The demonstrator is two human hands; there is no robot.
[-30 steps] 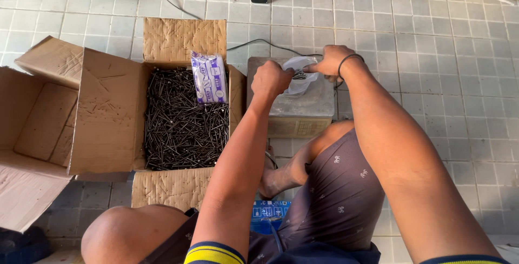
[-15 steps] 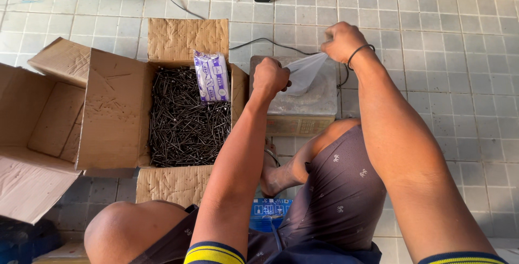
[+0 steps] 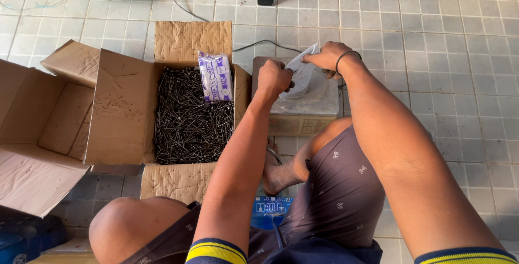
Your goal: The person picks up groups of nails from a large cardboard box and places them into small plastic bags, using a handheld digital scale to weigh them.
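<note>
Both hands have dropped back over the scale since half a second earlier, when the right hand was raised higher toward the tiles. A seated person's left hand (image 3: 273,79) is now closed in a fist on one edge of a clear plastic bag (image 3: 300,74), while the right hand (image 3: 331,57) pinches the opposite edge, stretching the bag's mouth above the weighing scale (image 3: 303,107) on the tiled floor (image 3: 443,53). The step in hand appears to be opening the bag over the scale pan; it would next want the mouth kept wide and the bag steadied. Just left of the scale, an open cardboard box (image 3: 186,42) holds a dense heap of dark nails (image 3: 186,120), with a bundle of white-and-purple packets (image 3: 216,77) lying on top. A second open carton (image 3: 38,118) beside it shows nothing inside.
</note>
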